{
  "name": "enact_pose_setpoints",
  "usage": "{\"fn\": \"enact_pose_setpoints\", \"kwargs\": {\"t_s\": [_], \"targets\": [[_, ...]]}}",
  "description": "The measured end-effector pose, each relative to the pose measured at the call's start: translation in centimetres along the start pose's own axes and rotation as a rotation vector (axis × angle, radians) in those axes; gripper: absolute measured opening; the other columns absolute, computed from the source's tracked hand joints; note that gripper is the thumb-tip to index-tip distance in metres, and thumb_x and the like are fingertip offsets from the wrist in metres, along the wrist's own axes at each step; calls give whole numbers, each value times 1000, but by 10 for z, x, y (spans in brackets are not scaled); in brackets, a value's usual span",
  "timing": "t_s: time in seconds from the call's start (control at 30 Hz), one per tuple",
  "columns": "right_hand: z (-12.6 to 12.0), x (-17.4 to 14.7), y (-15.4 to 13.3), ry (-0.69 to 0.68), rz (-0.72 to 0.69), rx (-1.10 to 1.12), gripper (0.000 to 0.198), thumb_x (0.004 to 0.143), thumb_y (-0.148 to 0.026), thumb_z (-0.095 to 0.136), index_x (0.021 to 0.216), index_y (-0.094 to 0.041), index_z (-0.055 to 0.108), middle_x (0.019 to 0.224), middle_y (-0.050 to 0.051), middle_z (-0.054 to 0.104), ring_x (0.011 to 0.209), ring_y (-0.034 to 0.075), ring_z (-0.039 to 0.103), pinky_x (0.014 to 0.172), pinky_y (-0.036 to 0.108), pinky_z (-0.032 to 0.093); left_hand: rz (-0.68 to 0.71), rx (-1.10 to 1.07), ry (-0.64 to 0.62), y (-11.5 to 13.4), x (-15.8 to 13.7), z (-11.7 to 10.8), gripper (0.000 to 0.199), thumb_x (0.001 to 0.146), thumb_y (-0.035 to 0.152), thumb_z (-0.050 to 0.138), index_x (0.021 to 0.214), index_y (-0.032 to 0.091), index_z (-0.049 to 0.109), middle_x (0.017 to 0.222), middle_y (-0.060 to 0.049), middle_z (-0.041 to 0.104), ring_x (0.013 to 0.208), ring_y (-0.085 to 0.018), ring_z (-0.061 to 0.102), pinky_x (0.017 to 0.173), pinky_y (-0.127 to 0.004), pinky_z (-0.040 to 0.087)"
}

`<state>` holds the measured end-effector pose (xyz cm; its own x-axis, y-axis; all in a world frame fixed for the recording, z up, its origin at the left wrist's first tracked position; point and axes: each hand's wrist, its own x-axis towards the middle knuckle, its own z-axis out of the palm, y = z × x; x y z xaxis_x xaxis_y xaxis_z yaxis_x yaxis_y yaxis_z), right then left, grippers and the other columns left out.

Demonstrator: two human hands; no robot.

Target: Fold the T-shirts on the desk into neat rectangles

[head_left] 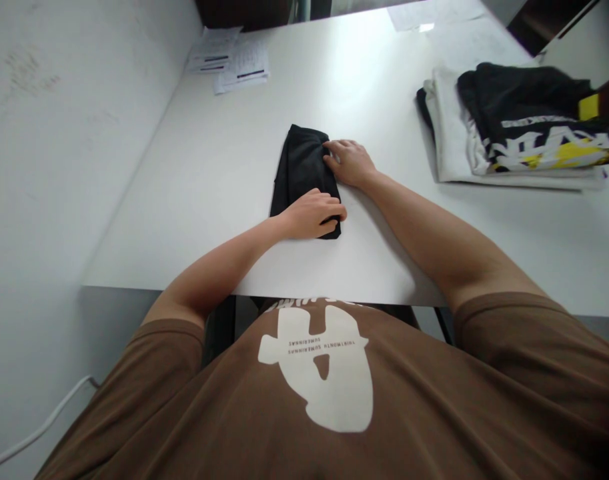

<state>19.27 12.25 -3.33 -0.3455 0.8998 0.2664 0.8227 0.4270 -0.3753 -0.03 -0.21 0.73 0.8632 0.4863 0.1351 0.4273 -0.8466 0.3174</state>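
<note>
A folded black garment [304, 163] lies on the white table in front of me, its long side running away from me. My left hand [311, 213] reaches across its near end, with the fingers curled around the right edge. At the far part of that same edge, my right hand [351, 162] has its thumb and fingers closed on the cloth. Some of the garment's near end is hidden under my left hand. What kind of garment it is cannot be made out.
A stack of folded clothes [519, 123], black, white and yellow-printed, sits to the right on the white table [209, 180]. Printed papers [241, 63] lie at the far left corner. A wall [74, 133] borders the left side, and a white cable [44, 427] hangs below.
</note>
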Motion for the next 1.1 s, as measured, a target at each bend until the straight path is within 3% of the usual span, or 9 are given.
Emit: {"fn": "enact_pose_setpoints", "kwargs": {"t_s": [0.43, 1.1], "targets": [[3, 2, 4, 15, -16, -59, 59, 107, -56, 43, 155, -27, 60, 152, 11, 62, 140, 41, 53, 116, 66, 41, 5, 13, 3, 1, -1, 0, 21, 98, 23, 52, 109, 24, 70, 109, -4, 77, 104, -21, 67, 93, -39, 37], [1, 0, 2, 50, -19, -10, 54, 106, -52, 44, 151, -29, 64, 147, 10, 67, 139, 40, 55, 116, 67, 43, 8, 15, -1, 1, -1, -2, 21, 99, 23, 52, 110, 24, 71, 109, -4, 77, 102, -20, 68, 91, -38, 36]]}}
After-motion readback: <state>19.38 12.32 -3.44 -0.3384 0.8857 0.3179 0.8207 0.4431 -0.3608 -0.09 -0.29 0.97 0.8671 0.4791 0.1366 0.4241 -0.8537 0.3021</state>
